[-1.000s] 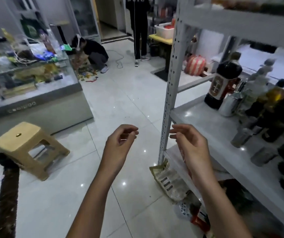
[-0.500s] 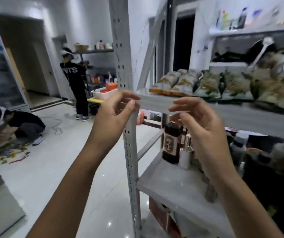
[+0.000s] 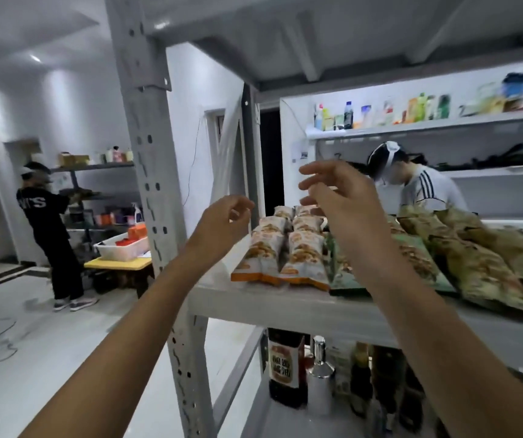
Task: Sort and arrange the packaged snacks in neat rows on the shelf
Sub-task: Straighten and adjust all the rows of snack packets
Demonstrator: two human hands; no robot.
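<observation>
Both hands are empty — the left hand (image 3: 227, 216) loosely curled, the right hand (image 3: 342, 197) open above the orange-and-white snack packets (image 3: 280, 257) lying in two rows on the shelf (image 3: 285, 303). Recommended: square edges — avoid disturbing the neighbouring green packets (image 3: 418, 257).

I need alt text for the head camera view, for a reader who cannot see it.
Two empty hands, left hand and right hand, are raised before a grey metal shelf holding orange-and-white snack packets in two neat rows beside larger green bags. Dark bottles stand on the shelf below.
</observation>
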